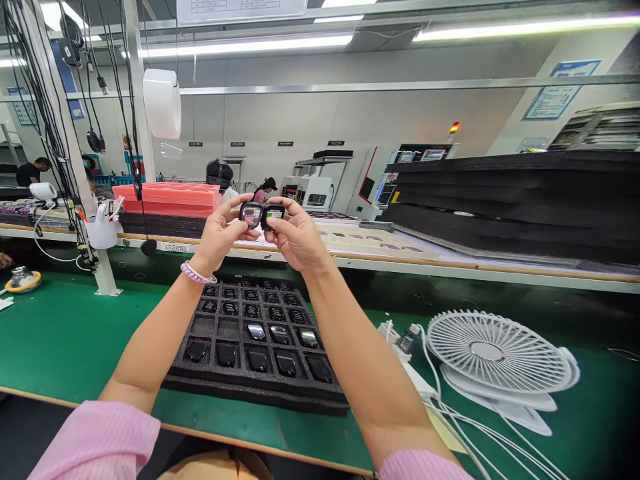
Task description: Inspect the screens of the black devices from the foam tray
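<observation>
Both arms stretch forward over a black foam tray lying on the green table. Pinched in my left hand is a small square black device with its screen lit. My right hand grips a second black device, close beside the first, with a partly visible lit screen and the thumb over its lower part. Rows of compartments fill the tray below; several hold dark square devices, and two at the left of the third row hold none that I can see.
A white fan and white cables lie at the right of the green table. On the shelf behind are pink foam, a pen cup and stacked black foam. Black cables hang at the left. People sit in the background.
</observation>
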{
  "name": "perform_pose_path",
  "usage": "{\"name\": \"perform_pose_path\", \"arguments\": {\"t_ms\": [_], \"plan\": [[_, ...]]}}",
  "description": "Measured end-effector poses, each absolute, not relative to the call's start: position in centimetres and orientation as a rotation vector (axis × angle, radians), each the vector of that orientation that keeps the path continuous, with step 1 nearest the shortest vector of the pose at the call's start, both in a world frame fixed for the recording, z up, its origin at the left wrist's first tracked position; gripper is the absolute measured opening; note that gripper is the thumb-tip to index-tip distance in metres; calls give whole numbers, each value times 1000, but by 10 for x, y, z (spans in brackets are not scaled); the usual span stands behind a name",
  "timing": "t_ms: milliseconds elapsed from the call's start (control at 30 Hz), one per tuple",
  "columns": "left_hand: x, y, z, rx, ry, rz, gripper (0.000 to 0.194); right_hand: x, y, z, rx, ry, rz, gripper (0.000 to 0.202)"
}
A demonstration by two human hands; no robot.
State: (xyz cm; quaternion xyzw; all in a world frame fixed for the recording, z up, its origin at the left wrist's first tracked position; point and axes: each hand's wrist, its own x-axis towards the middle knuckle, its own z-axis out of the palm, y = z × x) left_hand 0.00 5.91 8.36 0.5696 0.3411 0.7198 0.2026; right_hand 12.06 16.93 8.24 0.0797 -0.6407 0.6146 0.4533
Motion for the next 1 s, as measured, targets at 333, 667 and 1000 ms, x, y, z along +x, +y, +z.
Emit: {"name": "perform_pose_path", "arguments": {"t_ms": [333, 667, 1000], "plan": [[-5, 69, 76, 1644, 974, 2004, 61, 123, 176, 78, 200, -1626, 1492, 51], [-8, 75, 71, 1667, 975, 2068, 62, 123, 179, 75, 208, -1663, 1497, 54], [-18, 79, 66, 1713, 1026, 2089, 64, 125, 177, 72, 231, -1702, 1484, 57]]}}
